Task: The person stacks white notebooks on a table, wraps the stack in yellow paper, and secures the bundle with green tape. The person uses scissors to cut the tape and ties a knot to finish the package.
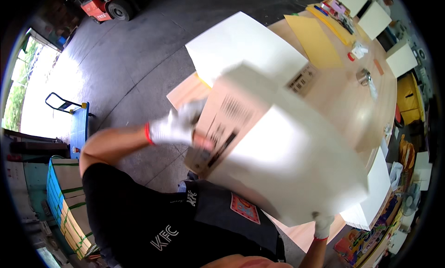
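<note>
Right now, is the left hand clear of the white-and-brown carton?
No, the gloved left hand holds the carton at its brown printed side.

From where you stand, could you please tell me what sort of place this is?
It looks like a warehouse or packing workshop: a red forklift stands on the grey floor, with a blue platform trolley and a green-strapped stack at the left.

The white and brown box [287, 161] is blurred, the print [235, 109] on its side is too smeared for reading, the left hand [178, 124] is also unsharp, the box hides a part of the table [361, 115], and the upper edge cuts the red forklift [99, 8].
</note>
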{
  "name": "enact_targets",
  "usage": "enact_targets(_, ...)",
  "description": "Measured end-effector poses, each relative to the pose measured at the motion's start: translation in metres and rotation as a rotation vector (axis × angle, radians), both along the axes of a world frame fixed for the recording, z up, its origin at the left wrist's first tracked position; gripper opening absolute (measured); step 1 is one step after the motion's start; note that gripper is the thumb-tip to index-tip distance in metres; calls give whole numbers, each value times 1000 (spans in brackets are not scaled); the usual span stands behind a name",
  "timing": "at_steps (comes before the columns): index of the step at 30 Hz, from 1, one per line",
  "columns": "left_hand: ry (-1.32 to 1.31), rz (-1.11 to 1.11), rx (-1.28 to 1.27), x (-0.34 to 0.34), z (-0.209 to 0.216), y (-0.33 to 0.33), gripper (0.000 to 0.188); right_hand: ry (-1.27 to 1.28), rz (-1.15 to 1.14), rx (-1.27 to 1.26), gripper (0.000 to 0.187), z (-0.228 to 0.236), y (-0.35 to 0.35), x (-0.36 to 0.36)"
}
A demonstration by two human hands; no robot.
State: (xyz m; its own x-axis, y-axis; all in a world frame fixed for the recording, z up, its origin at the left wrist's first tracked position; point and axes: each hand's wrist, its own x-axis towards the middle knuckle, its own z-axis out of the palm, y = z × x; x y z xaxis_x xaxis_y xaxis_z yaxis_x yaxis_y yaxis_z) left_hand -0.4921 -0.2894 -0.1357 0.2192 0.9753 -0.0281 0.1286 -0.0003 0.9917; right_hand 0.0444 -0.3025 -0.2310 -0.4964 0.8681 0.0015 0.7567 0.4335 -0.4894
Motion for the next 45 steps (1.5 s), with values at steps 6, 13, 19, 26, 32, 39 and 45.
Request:
enact_targets(6, 102, 117, -311, -70, 92, 151, 53, 1144, -571, -479, 53, 67, 106, -122)
enact_targets(13, -92, -29, -260, -148, 46, 279, 40, 1239, -341, -607, 57, 86, 220, -239)
enact_targets(19, -86, -12, -369, -158, -18, 302, 49, 1115, -466, -656, 67, 44, 235, -247)
enact_targets(26, -240, -30, -424, -189, -41, 302, 41, 1039, -406, -671, 72, 43, 230, -246)
enact_targets(32, -395, -3, -381, -186, -53, 302, 36, 967, -427, -607, 79, 33, 236, -239)
enact_targets(39, -363, -22, -358, -174, -46, 296, 31, 1020, -473, -563, 71, 16, 241, -230)
enact_targets(45, -460, -38, -520, -175, -32, 287, 33, 751, -514, -407, 78, 30, 230, -236)
